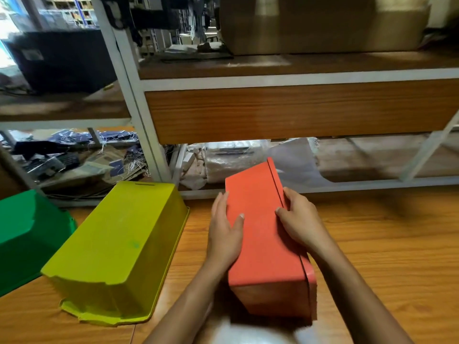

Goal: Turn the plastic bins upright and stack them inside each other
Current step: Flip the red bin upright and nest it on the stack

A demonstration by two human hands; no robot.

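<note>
No legible text, labels, brands or nos. anywhere in view. Small dark-blue tags (pixel 116 167) among the clutter on the bottom shelf, left side, carry pale marks, but too small & blurred to read. The orange bin (pixel 263 234), yellow-green bin (pixel 119 247) and green bin (pixel 27 229) on the wood floor show plain surfaces, no print. Cardboard box (pixel 323 23) on the upper shelf: no markings readable.
</note>
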